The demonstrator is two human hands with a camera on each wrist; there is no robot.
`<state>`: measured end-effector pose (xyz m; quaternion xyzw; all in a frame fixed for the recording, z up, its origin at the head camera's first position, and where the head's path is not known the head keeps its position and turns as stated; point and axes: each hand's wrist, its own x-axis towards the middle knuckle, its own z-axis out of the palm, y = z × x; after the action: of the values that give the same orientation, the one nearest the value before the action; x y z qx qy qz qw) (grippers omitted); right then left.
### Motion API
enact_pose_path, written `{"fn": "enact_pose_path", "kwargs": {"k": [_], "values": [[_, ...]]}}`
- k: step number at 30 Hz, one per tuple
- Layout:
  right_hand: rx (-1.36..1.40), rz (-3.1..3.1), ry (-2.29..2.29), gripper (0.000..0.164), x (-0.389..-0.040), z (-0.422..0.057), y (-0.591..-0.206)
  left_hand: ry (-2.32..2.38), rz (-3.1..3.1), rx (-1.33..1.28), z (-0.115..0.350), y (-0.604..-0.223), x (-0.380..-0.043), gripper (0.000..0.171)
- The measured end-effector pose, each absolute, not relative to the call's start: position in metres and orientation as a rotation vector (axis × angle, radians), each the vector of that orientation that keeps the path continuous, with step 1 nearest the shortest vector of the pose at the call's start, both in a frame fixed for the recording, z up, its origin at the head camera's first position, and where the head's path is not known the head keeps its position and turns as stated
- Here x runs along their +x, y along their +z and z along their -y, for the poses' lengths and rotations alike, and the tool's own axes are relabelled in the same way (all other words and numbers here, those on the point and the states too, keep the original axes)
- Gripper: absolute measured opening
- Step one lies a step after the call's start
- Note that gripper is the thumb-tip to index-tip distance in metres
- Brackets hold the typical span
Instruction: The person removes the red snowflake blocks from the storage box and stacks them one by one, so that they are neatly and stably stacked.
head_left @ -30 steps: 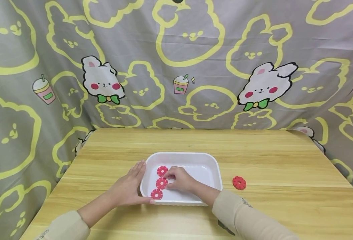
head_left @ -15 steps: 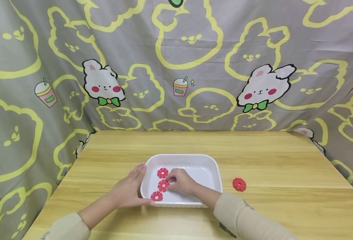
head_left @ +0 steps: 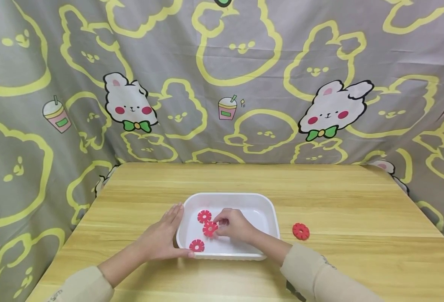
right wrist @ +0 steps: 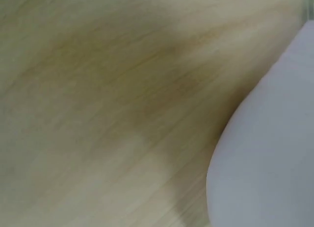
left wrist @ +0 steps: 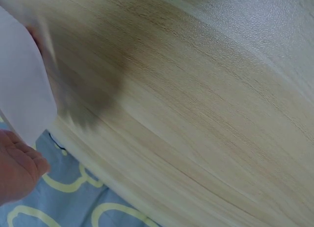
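A white rectangular tray (head_left: 229, 194) stands on the wooden table. My left hand (head_left: 163, 237) rests against its left side, fingers fairly straight along the wall and thumb on the front rim. Inside the tray, my right hand (head_left: 237, 226) pinches the right edge of a red notched building disc (head_left: 207, 231) between thumb and fingers. A second red disc (head_left: 201, 217) lies just behind the pinched one; a third disc (head_left: 193, 246) lies in the front left corner. The left wrist view catches part of the tray (left wrist: 22, 75) and curled fingers (left wrist: 29, 163) below it.
Another red disc (head_left: 296, 231) lies on the table (head_left: 338, 197), right of the tray. A grey curtain (head_left: 267, 54) with yellow outlines and rabbits hangs behind the table and at both sides. A white curved surface (right wrist: 270, 148) fills the right of the right wrist view.
My right hand has shifted slightly right, and the middle disc has moved right with it, away from the front corner disc. My left hand keeps its place on the tray.
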<state>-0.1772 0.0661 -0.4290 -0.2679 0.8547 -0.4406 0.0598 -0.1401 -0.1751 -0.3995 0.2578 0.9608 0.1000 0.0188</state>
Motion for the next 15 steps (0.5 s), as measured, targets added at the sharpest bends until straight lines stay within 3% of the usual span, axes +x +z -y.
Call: {"fn": "enact_pose_path", "kwargs": {"k": [15], "values": [[-0.83, -2.697, -1.383, 0.022, -0.179, -0.102, -0.413, 0.3, -2.997, 0.814, 0.175, -0.4, -0.141, 0.12]]}}
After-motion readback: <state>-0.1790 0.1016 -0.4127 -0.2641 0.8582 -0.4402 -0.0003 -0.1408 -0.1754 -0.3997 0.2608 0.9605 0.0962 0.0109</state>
